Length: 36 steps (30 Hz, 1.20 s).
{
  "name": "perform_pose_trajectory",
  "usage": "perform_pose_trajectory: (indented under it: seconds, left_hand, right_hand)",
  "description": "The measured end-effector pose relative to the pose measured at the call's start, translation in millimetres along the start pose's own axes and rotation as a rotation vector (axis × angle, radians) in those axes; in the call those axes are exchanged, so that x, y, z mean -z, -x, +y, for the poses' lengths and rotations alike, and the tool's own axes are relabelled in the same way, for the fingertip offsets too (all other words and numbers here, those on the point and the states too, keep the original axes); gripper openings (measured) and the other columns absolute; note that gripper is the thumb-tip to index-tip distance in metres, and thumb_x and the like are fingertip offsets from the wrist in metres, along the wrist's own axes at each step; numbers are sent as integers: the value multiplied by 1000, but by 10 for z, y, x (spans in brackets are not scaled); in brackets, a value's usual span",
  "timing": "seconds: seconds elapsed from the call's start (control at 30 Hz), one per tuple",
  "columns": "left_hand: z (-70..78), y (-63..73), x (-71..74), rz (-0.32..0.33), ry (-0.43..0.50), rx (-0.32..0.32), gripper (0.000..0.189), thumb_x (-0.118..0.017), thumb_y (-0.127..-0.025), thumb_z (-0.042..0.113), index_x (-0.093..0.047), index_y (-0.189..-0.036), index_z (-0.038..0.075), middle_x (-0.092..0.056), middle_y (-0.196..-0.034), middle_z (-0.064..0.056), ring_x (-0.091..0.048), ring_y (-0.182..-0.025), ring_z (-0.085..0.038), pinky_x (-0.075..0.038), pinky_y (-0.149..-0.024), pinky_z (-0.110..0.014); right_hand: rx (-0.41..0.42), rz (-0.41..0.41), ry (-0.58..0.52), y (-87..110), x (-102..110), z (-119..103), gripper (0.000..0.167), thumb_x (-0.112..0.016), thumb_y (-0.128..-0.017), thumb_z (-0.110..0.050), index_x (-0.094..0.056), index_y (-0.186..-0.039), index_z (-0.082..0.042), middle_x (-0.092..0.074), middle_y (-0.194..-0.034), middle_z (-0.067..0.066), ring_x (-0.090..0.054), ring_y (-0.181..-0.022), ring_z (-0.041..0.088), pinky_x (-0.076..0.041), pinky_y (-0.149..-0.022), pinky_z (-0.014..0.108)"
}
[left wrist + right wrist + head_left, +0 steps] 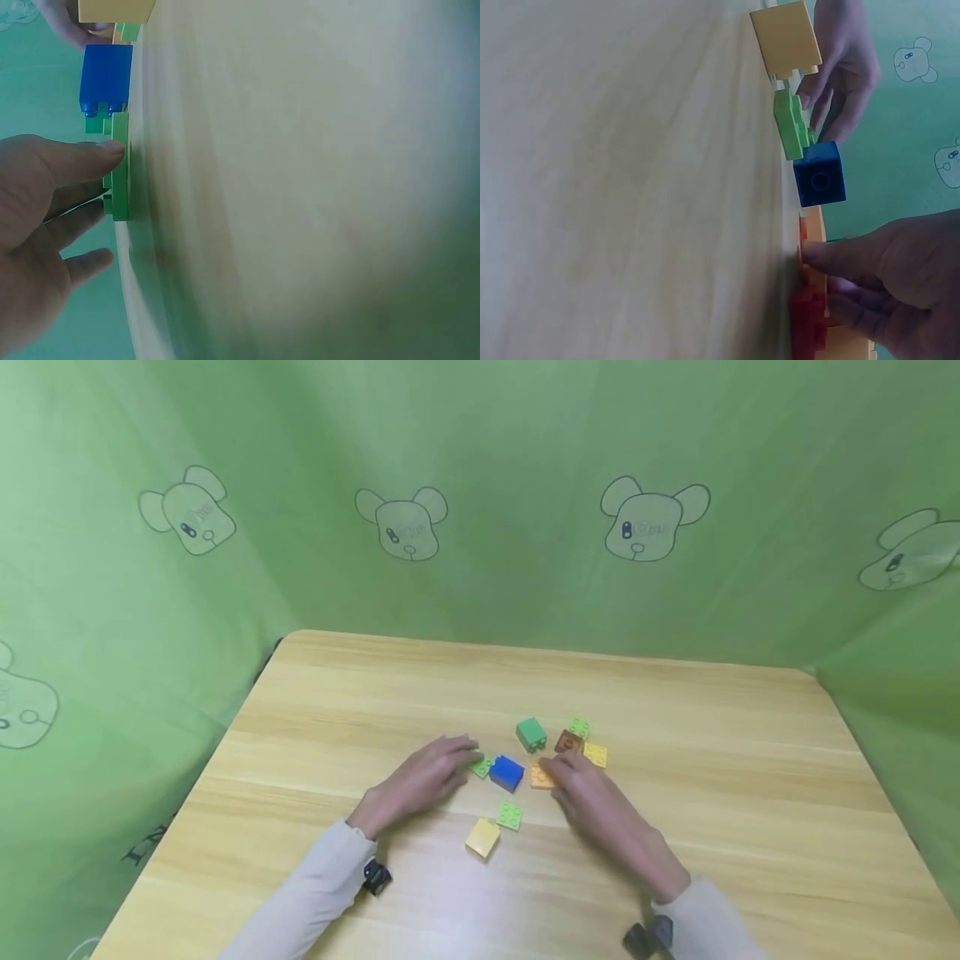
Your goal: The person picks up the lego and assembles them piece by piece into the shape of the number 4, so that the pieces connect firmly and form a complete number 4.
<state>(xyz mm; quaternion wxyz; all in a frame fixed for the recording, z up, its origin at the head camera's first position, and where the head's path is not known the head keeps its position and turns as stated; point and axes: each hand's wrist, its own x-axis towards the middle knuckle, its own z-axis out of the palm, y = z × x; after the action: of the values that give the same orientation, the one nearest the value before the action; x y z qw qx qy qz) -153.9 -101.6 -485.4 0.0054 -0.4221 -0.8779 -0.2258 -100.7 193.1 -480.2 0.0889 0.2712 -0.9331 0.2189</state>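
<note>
In the head view my left hand (429,779) is at a flat light green brick (481,767). The left wrist view shows its thumb and fingers pinching that brick, which stays low at the tabletop. My right hand (600,797) grips a flat orange brick (542,777) between thumb and fingers, partly covering it. Between the hands lies a blue brick (507,773) on its side. A red brick (807,322) shows close to the right fingers in the right wrist view.
Behind the blue brick sits a dark green brick (531,734). Beyond my right hand are a brown brick (569,742), a yellow brick (596,754) and a small light green brick (579,727). Nearer me lie another light green brick (509,816) and a pale yellow brick (482,839).
</note>
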Motion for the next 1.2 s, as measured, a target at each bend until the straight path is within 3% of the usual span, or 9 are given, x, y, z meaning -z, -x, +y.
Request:
perform_pose_trajectory:
  seconds: [0.23, 0.37, 0.6, 0.77, 0.93, 1.0, 1.07, 1.2]
  left_hand:
    - [12, 34, -4, 75, -2, -15, 32, -79, -90, 4, -72, -121, 3, -70, -120, -12, -66, -112, -26, -54, -103, -39]
    - [27, 61, -5, 73, 5, 13, 32, -79, -90, 5, -72, -121, 5, -70, -121, -10, -64, -114, -26, -53, -103, -44]
    - [35, 64, -8, 68, 8, 28, 31, -78, -91, 6, -72, -122, 6, -71, -121, -9, -65, -113, -26, -54, -99, -45]
    - [56, 72, 17, 42, 46, 44, 30, -73, -94, 6, -70, -124, 4, -70, -121, -10, -66, -110, -24, -56, -98, -40]
    - [79, 85, 113, 25, 108, 106, 33, -63, -102, 12, -64, -133, 3, -66, -129, -11, -63, -119, -23, -53, -105, -36]
    - [78, 93, 147, 24, 137, 142, 35, -60, -104, 14, -62, -136, 3, -64, -132, -11, -61, -122, -23, -52, -107, -36]
    - [74, 107, 171, 27, 171, 178, 36, -57, -105, 16, -60, -139, 3, -62, -133, -11, -60, -123, -23, -51, -108, -36]
    - [66, 114, 194, 54, 247, 230, 36, -49, -110, 21, -59, -140, 4, -61, -131, -7, -60, -120, -18, -52, -106, -33]
  right_hand:
    - [-92, -97, 1, 27, 73, -71, 39, -81, -83, 6, -70, -120, 8, -65, -106, 16, -68, -93, 26, -63, -81, 33]
    - [-117, -130, -14, 43, 122, -96, 33, -80, -82, 6, -72, -115, 6, -64, -104, 13, -66, -93, 25, -63, -82, 36]
    - [-210, -160, -54, 62, 165, -66, 38, -80, -83, 3, -68, -118, 4, -66, -115, 16, -66, -105, 31, -61, -91, 44]
    - [-250, -143, -94, 111, 208, -16, 41, -82, -85, -4, -64, -122, 3, -67, -114, 15, -66, -100, 27, -61, -86, 44]
    - [-223, -104, -122, 129, 270, 22, 56, -84, -87, -12, -61, -136, 1, -67, -111, 11, -63, -92, 22, -60, -79, 37]
    - [-221, -99, -135, 126, 292, 26, 57, -83, -89, -15, -60, -138, 1, -63, -101, 4, -56, -82, 16, -54, -68, 29]
    - [-219, -98, -156, 122, 311, 28, 54, -83, -89, -17, -61, -136, 1, -57, -93, 0, -50, -76, 14, -47, -61, 26]
    - [-243, -96, -224, 117, 340, 30, 42, -83, -89, -17, -63, -124, -3, -56, -91, -1, -50, -75, 14, -47, -60, 25]
